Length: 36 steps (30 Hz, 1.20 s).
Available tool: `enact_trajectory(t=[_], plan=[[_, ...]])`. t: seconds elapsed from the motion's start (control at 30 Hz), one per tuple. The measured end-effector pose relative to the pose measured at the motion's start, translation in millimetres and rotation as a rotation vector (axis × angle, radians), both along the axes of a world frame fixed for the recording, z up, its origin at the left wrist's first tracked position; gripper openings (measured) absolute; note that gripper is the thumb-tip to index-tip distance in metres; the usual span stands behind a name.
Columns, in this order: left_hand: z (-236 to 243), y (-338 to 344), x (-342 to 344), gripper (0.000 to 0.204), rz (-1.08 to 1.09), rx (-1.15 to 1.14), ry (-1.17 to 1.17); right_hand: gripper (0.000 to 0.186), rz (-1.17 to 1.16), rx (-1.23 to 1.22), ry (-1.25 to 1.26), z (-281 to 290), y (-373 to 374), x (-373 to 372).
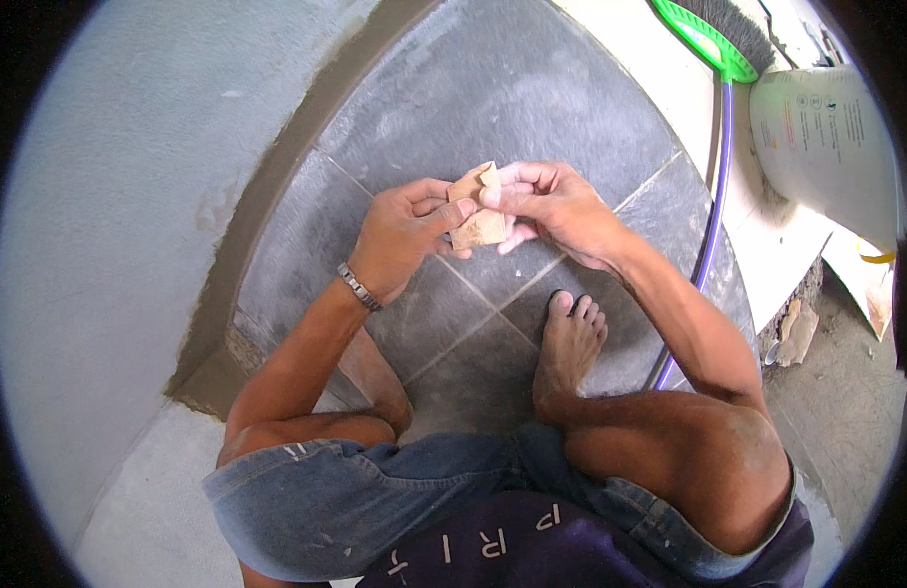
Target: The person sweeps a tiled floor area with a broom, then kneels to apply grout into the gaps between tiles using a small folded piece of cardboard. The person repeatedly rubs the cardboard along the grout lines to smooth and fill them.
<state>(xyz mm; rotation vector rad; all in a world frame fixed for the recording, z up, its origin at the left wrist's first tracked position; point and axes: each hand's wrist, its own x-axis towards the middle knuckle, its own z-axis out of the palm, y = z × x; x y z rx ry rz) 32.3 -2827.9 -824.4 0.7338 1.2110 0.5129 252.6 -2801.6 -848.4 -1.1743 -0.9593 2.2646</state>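
Observation:
A small piece of folded tan paper (481,231), stiff and creased, is held up between my two hands over the dark tiles. My left hand (396,233) grips its left side, the thumb pressed on the front and the fingers behind. From the other side, my right hand (563,208) pinches the upper right part, where a flap curls up. Pale dust coats the right fingertips. Whether the paper has a gritty face cannot be made out. Below both hands lies the dark grey tiled floor (453,338) with light joints.
My bare feet rest on the tiles. A grey mortar-coloured strip (267,186) edges the floor beside the pale wall (140,176). At right lie a green-headed broom (703,34) with a purple handle (720,186), a white bucket (821,147) and broken pieces (796,333).

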Motion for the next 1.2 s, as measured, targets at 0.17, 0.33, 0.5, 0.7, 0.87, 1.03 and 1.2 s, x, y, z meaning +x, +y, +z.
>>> enact_trajectory(t=[0.17, 0.33, 0.5, 0.7, 0.87, 1.03, 1.2], plan=[[6.5, 0.5, 0.2, 0.029, 0.08, -0.035, -0.051, 0.019, -0.101, -0.145, 0.123, -0.3, -3.8, 0.2], [7.6, 0.7, -2.5, 0.037, -0.008, -0.089, -0.086, 0.021, -0.051, 0.066, -0.021, -3.7, -5.4, 6.2], [2.5, -1.4, -5.9, 0.043, 0.099, -0.209, -0.206, 0.035, 0.075, 0.673, -0.157, -1.9, -9.4, 8.8], [-2.7, -1.5, -8.6, 0.048, 0.076, -0.252, -0.356, 0.031, 0.107, 1.064, -0.336, 5.2, -16.1, 6.2], [2.8, 0.1, -9.2, 0.048, -0.007, -0.211, -0.251, 0.022, 0.063, 0.875, -0.225, 5.5, -18.9, 5.2], [6.7, -1.3, -5.0, 0.046, 0.029, -0.201, -0.284, 0.023, -0.136, 0.389, -0.13, 7.8, -14.3, 8.4], [5.7, 1.0, -7.0, 0.056, 0.032, -0.261, -0.298, 0.025, 0.054, 0.919, -0.151, 12.9, -6.3, 14.0]])
